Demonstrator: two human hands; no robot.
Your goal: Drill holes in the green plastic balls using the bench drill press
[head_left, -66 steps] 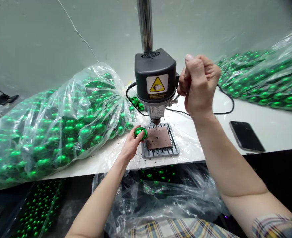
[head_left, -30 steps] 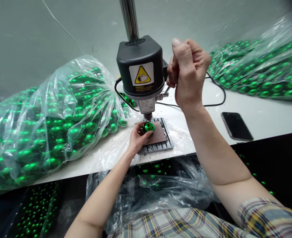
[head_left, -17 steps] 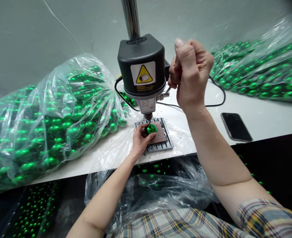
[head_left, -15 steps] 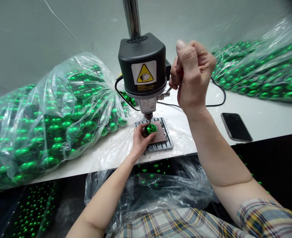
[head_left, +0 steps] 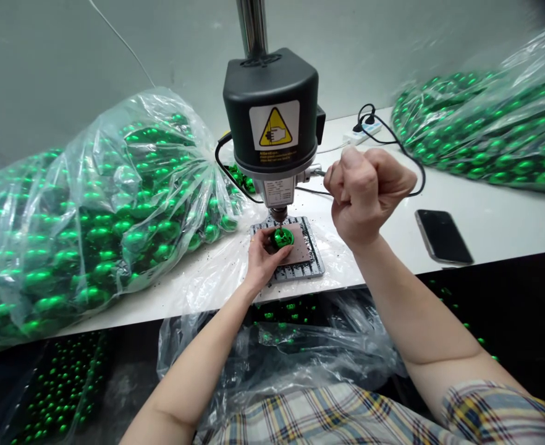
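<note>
A black drill press [head_left: 272, 111] with a yellow warning label stands on the white table. Under its bit, my left hand [head_left: 264, 254] grips a shiny green ball [head_left: 283, 238] between thumb and fingers. The bit reaches down to the top of the ball. Beneath the ball lies a pinkish-brown board [head_left: 301, 245] on the grey slotted base [head_left: 316, 266], with dark shavings around. My right hand [head_left: 367, 188] is closed in a fist round the drill's lever [head_left: 317, 172], right of the machine; most of the lever is hidden by the fingers.
Clear bags of green balls lie at the left [head_left: 101, 228] and the back right [head_left: 490, 136]. A phone [head_left: 443, 237] rests right of my arm. Behind my right hand are a power strip [head_left: 363, 131] and black cable. Clear plastic [head_left: 309, 355] hangs below the table edge.
My right hand has moved down and slightly right, with the lever turning. The power strip behind it now shows. My left hand still holds the ball in place.
</note>
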